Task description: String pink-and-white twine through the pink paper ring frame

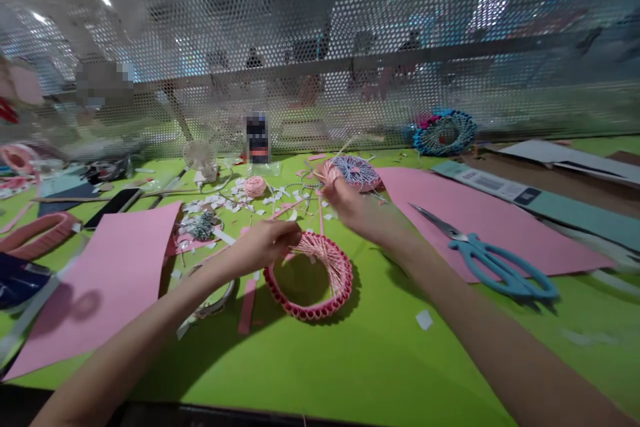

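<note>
A round ring [345, 285] edged with small pink-red loops, with pink yarn strung across its upper right part, is tilted above the green table. The fingers of my left hand [277, 240] are closed on its upper left rim. My right hand [347, 203] is raised beyond the ring, its fingers wrapped round a bundle of pink yarn [330, 171]. A pink strand [321, 217] runs from there down to the ring. Just behind my right hand lies a finished-looking blue-and-pink woven disc [357, 172].
Blue-handled scissors [500, 263] lie on a pink sheet [465, 227] at right. Another pink sheet [105, 280] is at left. A small pink yarn ball [255, 186] sits among paper scraps. A blue woven ring [446, 132] leans near the perforated metal screen [300, 33].
</note>
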The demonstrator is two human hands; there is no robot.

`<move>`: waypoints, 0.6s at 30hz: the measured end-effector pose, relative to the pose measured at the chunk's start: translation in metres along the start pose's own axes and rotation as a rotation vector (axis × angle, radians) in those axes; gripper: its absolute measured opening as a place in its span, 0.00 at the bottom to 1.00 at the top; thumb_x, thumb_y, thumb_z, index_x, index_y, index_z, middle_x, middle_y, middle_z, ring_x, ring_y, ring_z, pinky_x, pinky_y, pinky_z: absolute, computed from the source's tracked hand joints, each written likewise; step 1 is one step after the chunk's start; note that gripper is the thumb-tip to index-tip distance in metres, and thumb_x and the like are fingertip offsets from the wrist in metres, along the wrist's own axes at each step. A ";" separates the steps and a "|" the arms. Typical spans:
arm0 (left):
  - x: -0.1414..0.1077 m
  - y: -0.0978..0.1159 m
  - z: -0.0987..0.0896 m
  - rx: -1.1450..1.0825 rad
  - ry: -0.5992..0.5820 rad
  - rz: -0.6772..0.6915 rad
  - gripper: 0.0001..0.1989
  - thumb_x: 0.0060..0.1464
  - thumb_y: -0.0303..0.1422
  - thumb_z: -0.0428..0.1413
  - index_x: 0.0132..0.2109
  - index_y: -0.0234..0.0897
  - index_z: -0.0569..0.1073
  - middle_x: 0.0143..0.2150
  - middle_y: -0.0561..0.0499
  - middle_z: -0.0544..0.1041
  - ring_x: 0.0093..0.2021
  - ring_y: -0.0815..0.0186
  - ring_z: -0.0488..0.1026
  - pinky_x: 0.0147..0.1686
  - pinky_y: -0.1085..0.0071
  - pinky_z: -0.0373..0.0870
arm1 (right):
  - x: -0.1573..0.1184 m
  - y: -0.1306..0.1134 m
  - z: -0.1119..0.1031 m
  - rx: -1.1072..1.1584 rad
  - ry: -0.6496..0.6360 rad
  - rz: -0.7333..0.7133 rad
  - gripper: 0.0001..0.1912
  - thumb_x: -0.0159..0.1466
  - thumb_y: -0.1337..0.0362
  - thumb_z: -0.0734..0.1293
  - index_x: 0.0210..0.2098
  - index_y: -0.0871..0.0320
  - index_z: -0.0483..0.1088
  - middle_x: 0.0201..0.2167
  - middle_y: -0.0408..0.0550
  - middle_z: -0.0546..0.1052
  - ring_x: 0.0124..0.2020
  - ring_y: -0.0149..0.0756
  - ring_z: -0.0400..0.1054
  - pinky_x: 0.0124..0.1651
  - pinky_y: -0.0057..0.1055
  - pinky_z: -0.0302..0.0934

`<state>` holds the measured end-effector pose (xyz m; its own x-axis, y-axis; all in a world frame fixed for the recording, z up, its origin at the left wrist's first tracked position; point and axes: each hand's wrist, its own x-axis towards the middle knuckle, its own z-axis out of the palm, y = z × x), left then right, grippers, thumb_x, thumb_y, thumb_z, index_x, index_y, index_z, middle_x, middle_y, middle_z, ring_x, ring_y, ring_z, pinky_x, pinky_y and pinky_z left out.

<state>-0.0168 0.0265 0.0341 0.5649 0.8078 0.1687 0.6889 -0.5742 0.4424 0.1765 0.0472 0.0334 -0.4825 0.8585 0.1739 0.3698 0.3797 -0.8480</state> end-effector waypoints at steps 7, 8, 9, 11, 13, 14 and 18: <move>0.001 -0.001 -0.003 0.012 0.031 -0.035 0.10 0.53 0.29 0.44 0.28 0.32 0.67 0.24 0.51 0.71 0.24 0.72 0.65 0.24 0.76 0.59 | 0.003 -0.006 -0.005 0.291 -0.391 -0.263 0.47 0.50 0.39 0.29 0.51 0.59 0.56 0.46 0.54 0.67 0.51 0.39 0.57 0.52 0.42 0.51; 0.000 0.000 -0.004 -0.004 0.008 -0.016 0.10 0.54 0.29 0.44 0.28 0.32 0.67 0.25 0.51 0.71 0.24 0.72 0.66 0.24 0.76 0.60 | 0.004 -0.007 -0.005 0.258 -0.211 -0.230 0.46 0.50 0.39 0.31 0.53 0.58 0.53 0.49 0.55 0.65 0.54 0.40 0.53 0.54 0.43 0.47; -0.001 0.002 -0.005 -0.019 0.006 0.000 0.10 0.54 0.29 0.44 0.29 0.33 0.67 0.25 0.52 0.71 0.25 0.72 0.66 0.25 0.76 0.60 | 0.005 -0.007 -0.006 0.170 -0.072 -0.161 0.44 0.50 0.37 0.35 0.54 0.58 0.51 0.50 0.55 0.63 0.56 0.42 0.50 0.55 0.44 0.43; -0.002 0.006 -0.009 -0.024 0.082 0.002 0.09 0.54 0.29 0.44 0.31 0.33 0.67 0.27 0.51 0.72 0.27 0.72 0.66 0.26 0.76 0.61 | 0.005 -0.005 -0.005 -0.018 -0.124 -0.032 0.42 0.50 0.36 0.45 0.54 0.59 0.52 0.50 0.57 0.63 0.56 0.46 0.49 0.56 0.46 0.41; -0.003 0.007 -0.013 0.007 0.175 -0.031 0.09 0.53 0.28 0.43 0.31 0.33 0.67 0.28 0.50 0.71 0.28 0.71 0.66 0.28 0.75 0.61 | 0.003 -0.004 -0.002 -0.011 -0.434 -0.070 0.43 0.49 0.35 0.45 0.52 0.60 0.56 0.48 0.57 0.66 0.53 0.46 0.54 0.55 0.46 0.45; -0.003 0.007 -0.014 0.018 0.164 -0.041 0.09 0.53 0.27 0.43 0.30 0.33 0.67 0.28 0.50 0.71 0.28 0.71 0.66 0.28 0.75 0.60 | 0.002 -0.005 0.000 0.075 -0.539 -0.140 0.45 0.49 0.35 0.41 0.52 0.60 0.57 0.48 0.57 0.66 0.52 0.44 0.56 0.54 0.44 0.47; -0.004 0.007 -0.012 -0.029 -0.111 0.008 0.10 0.54 0.29 0.43 0.29 0.33 0.67 0.26 0.52 0.71 0.25 0.74 0.65 0.25 0.77 0.60 | -0.001 -0.009 0.002 0.226 -0.210 -0.193 0.43 0.52 0.38 0.37 0.56 0.58 0.49 0.53 0.55 0.61 0.55 0.40 0.51 0.55 0.42 0.45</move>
<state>-0.0195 0.0207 0.0477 0.6180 0.7826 0.0743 0.6717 -0.5748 0.4674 0.1720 0.0424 0.0398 -0.6878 0.6799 0.2542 0.0831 0.4217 -0.9029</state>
